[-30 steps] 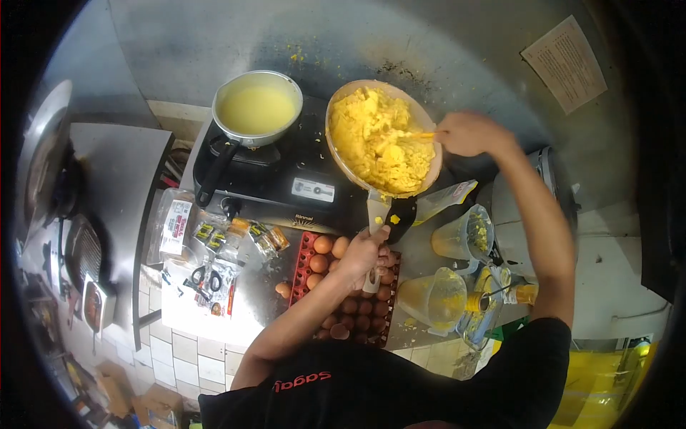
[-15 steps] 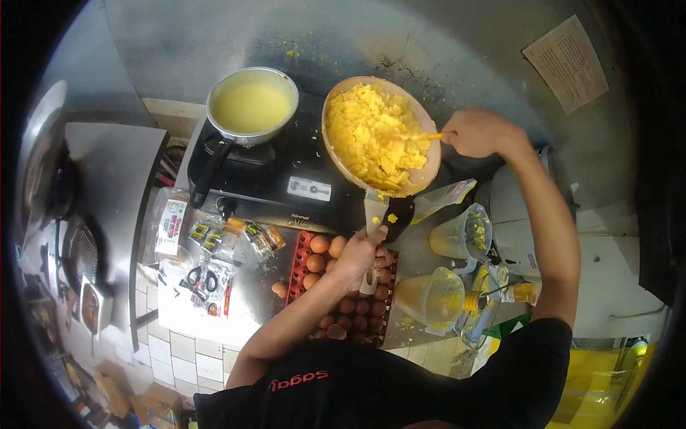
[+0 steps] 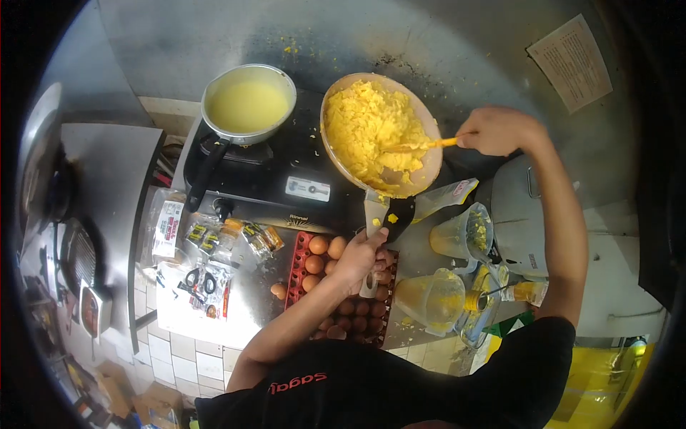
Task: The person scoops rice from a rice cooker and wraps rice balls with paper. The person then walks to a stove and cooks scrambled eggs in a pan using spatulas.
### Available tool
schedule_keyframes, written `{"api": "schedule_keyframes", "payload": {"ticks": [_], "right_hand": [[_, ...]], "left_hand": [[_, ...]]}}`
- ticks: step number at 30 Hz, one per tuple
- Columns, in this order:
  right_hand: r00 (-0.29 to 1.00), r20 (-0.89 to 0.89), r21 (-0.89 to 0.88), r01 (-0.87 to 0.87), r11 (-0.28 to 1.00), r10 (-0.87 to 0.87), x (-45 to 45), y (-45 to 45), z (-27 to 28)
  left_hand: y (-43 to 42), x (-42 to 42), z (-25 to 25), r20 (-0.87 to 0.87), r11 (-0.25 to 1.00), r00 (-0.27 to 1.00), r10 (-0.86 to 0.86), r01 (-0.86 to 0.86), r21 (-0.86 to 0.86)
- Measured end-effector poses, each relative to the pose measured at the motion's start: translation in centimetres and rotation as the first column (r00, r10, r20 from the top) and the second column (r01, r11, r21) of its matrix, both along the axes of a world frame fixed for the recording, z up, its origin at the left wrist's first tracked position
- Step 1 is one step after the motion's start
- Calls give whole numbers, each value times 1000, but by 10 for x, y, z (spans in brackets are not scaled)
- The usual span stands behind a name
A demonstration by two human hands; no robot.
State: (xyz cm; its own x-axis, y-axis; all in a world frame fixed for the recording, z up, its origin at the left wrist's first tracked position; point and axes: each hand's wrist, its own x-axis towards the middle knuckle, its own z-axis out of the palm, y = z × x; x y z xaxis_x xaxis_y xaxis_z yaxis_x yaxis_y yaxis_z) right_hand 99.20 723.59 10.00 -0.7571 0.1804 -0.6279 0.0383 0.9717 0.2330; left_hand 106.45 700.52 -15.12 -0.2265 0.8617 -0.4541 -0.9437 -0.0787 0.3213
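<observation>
My left hand point(image 3: 361, 261) is wrapped round the pale handle of a frying pan point(image 3: 423, 180), above a red tray of brown eggs point(image 3: 312, 264). Scrambled egg point(image 3: 373, 129) fills much of the pan, heaped towards its left and upper side, with some bare pan showing at the lower right. My right hand point(image 3: 493, 131) is closed on the end of an orange-yellow spatula point(image 3: 446, 141), whose far end lies in the egg. Beside the pan, a saucepan point(image 3: 213, 118) with pale yellow liquid sits on the black stove point(image 3: 271, 184).
Two plastic jugs point(image 3: 450, 236) with yellow residue stand right of the egg tray. Small packets point(image 3: 246, 239) and black-handled scissors point(image 3: 200, 281) lie on the counter at left. A metal wall point(image 3: 343, 39) rises behind the stove, with a paper sheet point(image 3: 572, 63) on it.
My right hand has moved right with the spatula, and the egg has shifted towards the pan's left side, baring more of its lower right. My left hand keeps its hold on the handle.
</observation>
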Motion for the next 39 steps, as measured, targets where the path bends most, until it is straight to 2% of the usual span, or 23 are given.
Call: {"api": "schedule_keyframes", "payload": {"ticks": [2,3,6,7,9,10,11,14,17,19,23,26,29,32,35,38,39], "right_hand": [[925,158,-16,353,935,-346,6,-28,15],[900,231,-75,395,915,-370,9,-20,5],[883,331,-49,369,928,-333,20,-4,-32],[909,319,33,272,962,-268,22,3,-38],[986,157,74,44,996,-55,24,62,-72],[995,78,111,-68,991,60,21,63,-74],[999,0,336,35,941,-37,15,59,-74],[982,-140,419,-60,906,129,-11,69,-88],[960,-147,500,-136,855,239,-50,64,-93],[943,-134,512,-198,836,305,-75,52,-89],[881,-92,542,-346,766,463,-110,18,-79],[795,-173,535,-419,733,581,-123,-3,-86],[553,-244,533,-610,587,797,-117,-20,-93],[428,-208,419,-774,475,880,-99,-38,-93],[466,-191,312,-805,504,864,-62,-58,-87],[385,-169,255,-872,417,907,-25,-57,-86],[451,-90,266,-848,458,888,-15,-54,-83]], "left_hand": [[0,2,-2,19,1000,1000,-3,3,13],[-1,1,-3,21,1000,1000,-5,5,19],[-2,0,2,18,1000,1000,-1,1,12],[-3,0,4,18,1000,1000,0,0,3],[-2,1,5,38,1000,999,-2,2,-1],[-1,2,6,48,1000,999,-2,2,0],[-1,2,7,42,1000,999,-4,4,-2],[-1,1,9,24,1000,1000,-3,3,-6],[-2,0,8,18,1000,999,-27,27,-5],[-2,-2,7,31,999,998,-47,47,-7],[-6,-3,12,-52,998,997,-49,48,-32],[-4,-4,15,-84,997,995,-50,44,-70],[-5,-6,13,-104,996,992,-71,65,-59],[-5,-6,17,-61,996,996,-59,55,-65],[-2,-5,12,-65,993,996,-62,55,-100],[-6,-6,20,-51,997,998,-40,36,-72],[-6,-7,18,-65,997,997,-48,43,-68]]}}
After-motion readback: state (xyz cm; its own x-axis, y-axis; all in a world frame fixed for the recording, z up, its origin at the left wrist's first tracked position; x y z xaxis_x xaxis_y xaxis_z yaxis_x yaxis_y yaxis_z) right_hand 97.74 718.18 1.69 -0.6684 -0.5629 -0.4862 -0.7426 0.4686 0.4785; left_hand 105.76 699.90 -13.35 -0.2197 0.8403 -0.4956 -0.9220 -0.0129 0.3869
